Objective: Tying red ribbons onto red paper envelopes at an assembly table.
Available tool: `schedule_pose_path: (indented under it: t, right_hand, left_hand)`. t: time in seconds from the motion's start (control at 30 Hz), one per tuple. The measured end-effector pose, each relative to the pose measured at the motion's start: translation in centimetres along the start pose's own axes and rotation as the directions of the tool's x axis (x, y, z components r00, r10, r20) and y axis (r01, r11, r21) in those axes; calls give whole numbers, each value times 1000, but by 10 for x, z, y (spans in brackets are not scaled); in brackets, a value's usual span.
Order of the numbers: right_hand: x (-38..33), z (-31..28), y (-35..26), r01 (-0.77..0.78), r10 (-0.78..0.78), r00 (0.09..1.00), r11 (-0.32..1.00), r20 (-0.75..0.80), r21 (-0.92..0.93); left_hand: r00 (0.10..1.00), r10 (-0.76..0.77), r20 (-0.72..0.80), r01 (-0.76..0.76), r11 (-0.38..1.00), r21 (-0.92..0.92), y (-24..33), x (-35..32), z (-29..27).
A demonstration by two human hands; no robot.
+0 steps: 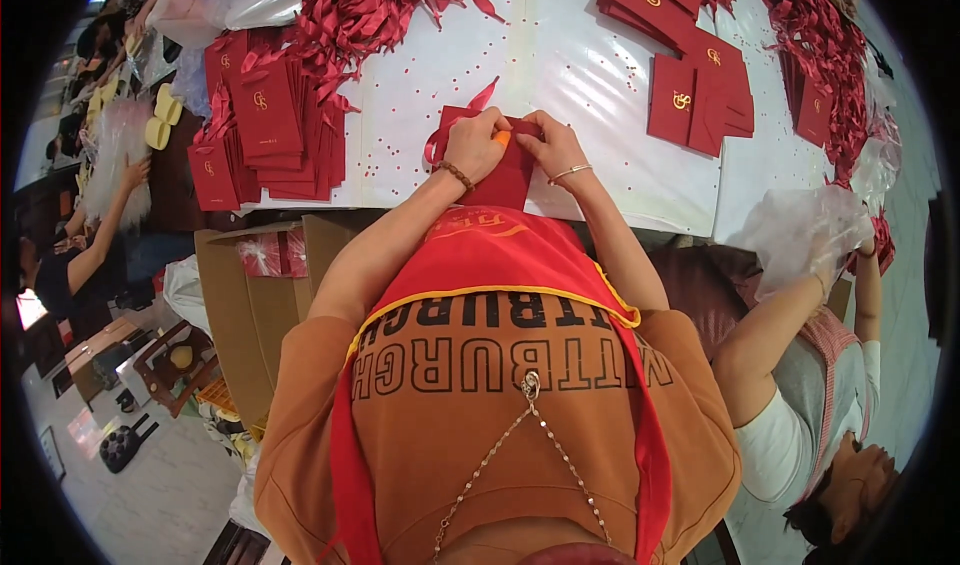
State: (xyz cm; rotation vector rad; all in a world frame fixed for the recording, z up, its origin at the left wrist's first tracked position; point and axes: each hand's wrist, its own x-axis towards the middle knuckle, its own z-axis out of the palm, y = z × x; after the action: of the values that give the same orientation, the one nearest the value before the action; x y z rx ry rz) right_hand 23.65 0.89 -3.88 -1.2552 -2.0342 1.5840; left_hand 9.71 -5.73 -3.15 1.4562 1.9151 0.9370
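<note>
An orange printed T-shirt under a red, yellow-trimmed apron (480, 255), a neck chain, and wrist bracelets.

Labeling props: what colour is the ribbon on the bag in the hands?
Dark red ribbon, matching the paper bag; seen in the head view.

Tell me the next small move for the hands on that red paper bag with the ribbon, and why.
Probably pull the ribbon on through and snug it. Both the left hand and the right hand pinch the top edge of the red bag, and the ribbon sticks up loose from that edge, with a loop hanging off its left side, so it looks threaded but not yet tightened.
</note>
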Motion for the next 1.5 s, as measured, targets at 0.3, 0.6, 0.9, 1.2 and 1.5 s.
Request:
schedule_pose_path:
  t: [0.3, 0.6, 0.9, 1.2, 1.5]
  right_hand:
    - [-8, -2, -1, 117, -116, 993, 993, -24, 30]
    - [-11, 9, 2, 350, -360, 930, 929, -79, -121]
    - [-10, 7, -9, 315, -323, 946, 937, -32, -153]
    - [-15, 8, -10, 406, -413, 911, 902, -19, -148]
    - [-18, 14, -19, 512, -533, 846, 811, 2, -282]
  left_hand:
    - [979, 199, 33, -201, 954, 222, 1, 6, 0]
    - [997, -79, 26, 77, 995, 63, 10, -4, -7]
    - [908, -362, 208, 416, 837, -357, 3, -2, -16]
    - [945, 85, 317, -202, 911, 358, 13, 8, -49]
    - [541, -228, 809, 47, 969, 241, 15, 75, -60]
